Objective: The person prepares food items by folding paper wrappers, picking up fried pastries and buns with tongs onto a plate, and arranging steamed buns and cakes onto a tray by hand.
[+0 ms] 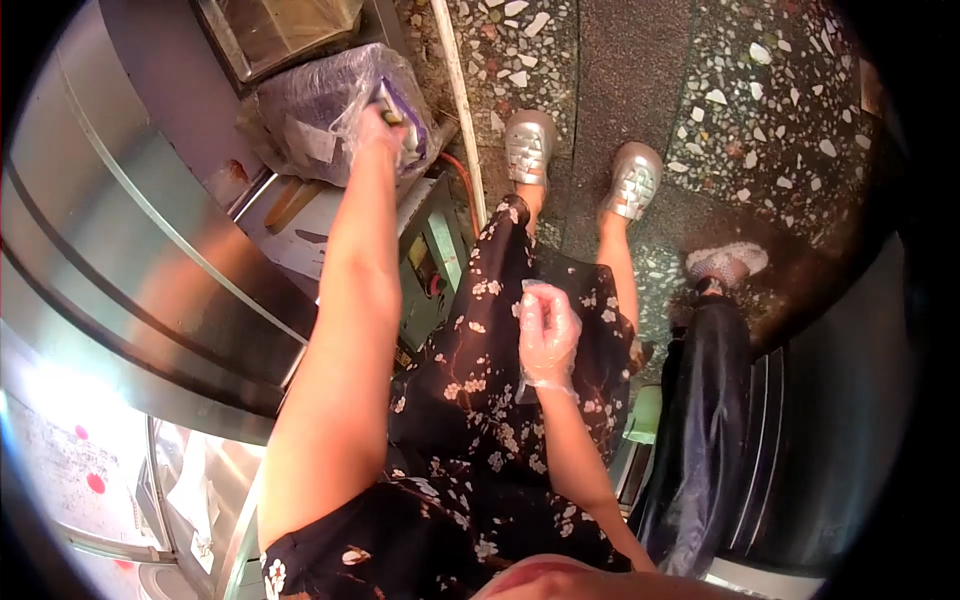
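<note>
A bulky pack wrapped in clear, crinkled plastic [310, 110] lies at the upper left, with a purple strip along its open right side. My left hand [380, 135] reaches to that opening at the end of a stretched arm. Its fingertips are partly hidden among the plastic folds, so I cannot see whether they grip anything. My right hand [549, 335] wears a thin clear plastic glove and is held in front of my dark flowered clothing [480, 400]. Its fingers are curled in; a small clear or greyish bit shows at the fingertips, perhaps the loose glove end.
A large curved steel surface [150, 230] fills the left side. Beside the pack sit a metal tray [280, 35] and a wooden-looking handle [287, 205]. A pale pole [460, 110] crosses the speckled floor [740, 120]. Another person's leg [710, 400] stands at right.
</note>
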`<state>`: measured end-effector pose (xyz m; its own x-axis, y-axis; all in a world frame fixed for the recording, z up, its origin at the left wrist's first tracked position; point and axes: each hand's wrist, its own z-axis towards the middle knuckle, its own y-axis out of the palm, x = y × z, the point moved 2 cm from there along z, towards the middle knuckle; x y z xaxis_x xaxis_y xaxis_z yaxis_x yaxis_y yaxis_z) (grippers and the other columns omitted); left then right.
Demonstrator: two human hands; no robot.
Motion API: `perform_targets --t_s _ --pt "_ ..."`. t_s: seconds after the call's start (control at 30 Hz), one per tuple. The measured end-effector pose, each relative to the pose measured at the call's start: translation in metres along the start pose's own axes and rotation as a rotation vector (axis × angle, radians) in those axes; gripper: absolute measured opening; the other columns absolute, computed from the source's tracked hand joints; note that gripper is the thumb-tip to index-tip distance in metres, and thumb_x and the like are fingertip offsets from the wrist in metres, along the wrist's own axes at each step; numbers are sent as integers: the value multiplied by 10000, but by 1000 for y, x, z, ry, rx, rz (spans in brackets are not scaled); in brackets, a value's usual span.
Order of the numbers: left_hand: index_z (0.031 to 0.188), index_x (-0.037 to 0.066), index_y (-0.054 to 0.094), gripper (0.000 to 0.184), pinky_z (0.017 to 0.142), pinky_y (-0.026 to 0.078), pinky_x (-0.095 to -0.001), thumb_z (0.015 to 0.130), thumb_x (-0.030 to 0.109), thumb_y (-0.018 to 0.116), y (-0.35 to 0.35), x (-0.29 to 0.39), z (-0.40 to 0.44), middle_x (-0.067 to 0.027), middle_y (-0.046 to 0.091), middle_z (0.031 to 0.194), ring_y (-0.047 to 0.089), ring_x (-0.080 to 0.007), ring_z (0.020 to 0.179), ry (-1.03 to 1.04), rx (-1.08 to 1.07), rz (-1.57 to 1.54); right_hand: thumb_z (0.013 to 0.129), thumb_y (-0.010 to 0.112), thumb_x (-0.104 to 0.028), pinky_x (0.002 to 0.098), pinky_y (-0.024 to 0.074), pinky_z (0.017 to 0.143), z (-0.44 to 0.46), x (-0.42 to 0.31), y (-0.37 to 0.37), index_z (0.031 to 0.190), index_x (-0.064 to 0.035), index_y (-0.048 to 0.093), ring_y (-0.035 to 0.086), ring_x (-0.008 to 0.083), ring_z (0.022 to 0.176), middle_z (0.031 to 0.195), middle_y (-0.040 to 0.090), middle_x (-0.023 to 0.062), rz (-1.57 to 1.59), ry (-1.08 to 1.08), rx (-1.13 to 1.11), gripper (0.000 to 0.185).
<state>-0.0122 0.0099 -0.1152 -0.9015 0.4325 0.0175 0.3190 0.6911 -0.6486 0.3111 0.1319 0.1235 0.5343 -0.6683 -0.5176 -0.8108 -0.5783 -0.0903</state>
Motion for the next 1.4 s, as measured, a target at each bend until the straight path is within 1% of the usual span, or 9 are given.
perform_targets --t_s 0.07,0.43,0.53,0.73,0.87,0.93,1.1,1.27,1.4 --pt "1221 156 567 444 902 496 -455 870 425 606 -7 -8 27 -37 583 1233 556 -237 1112 206 -40 -660 892 580 -57 253 451 569 2 -6 -3 949 6 606 526 98 589 671 569 27 19 75 12 89" --pt "1120 34 555 327 658 475 -375 967 249 363 -26 1 29 -124 577 942 496 -239 723 -113 -83 -811 934 561 -75 209 444 675 5 11 -1 964 -15 571 518 72 724 800 555 2 -31 121 -18 68" --pt "1120 38 568 217 847 538 -503 948 163 525 4 -29 -30 -134 622 1041 603 -292 957 -16 -317 -897 938 562 -89 215 442 671 2 13 4 953 -18 568 512 67 719 791 549 -5 -40 124 -38 73" --pt "1114 21 573 224 823 570 -437 939 162 570 -24 -108 -99 -142 642 1011 639 -277 908 -164 -558 -1168 949 567 -130 204 449 634 1 9 -9 961 -32 582 525 63 682 768 558 -12 -15 209 -79 100" --pt "1233 7 494 324 902 535 -405 947 150 552 -34 -146 -173 -158 591 1140 600 -283 1016 -286 -1149 -1047 887 672 -307 270 481 819 38 -8 7 1252 8 493 593 134 951 1081 632 88 297 336 -278 515" --pt "1338 6 391 433 986 479 -408 939 96 536 -20 -144 -243 -174 512 1268 533 -282 1150 -37 -867 -833 825 726 -393 317 454 919 49 -9 26 1326 37 413 548 192 1101 1234 569 125 560 309 -389 731" --pt "1355 -21 351 476 1062 409 -404 902 -35 496 -25 -171 -288 -173 463 1333 473 -267 1233 -58 -799 -246 808 605 58 322 494 873 33 -1 17 1206 79 499 584 236 1004 1130 573 154 581 436 56 412" --pt "1243 -53 477 395 1003 455 -353 876 34 595 -22 -197 -323 -148 564 1223 533 -225 1152 -47 -720 21 870 512 4 411 481 961 15 5 -27 1358 66 345 538 305 1145 1291 489 198 1204 419 117 519" --pt "1291 -35 414 515 942 476 -326 855 85 659 -28 -201 -350 -132 553 1208 546 -200 1095 32 -754 -54 906 480 -53 461 411 1039 6 -19 -50 1419 46 274 486 347 1223 1377 431 213 789 324 160 562"
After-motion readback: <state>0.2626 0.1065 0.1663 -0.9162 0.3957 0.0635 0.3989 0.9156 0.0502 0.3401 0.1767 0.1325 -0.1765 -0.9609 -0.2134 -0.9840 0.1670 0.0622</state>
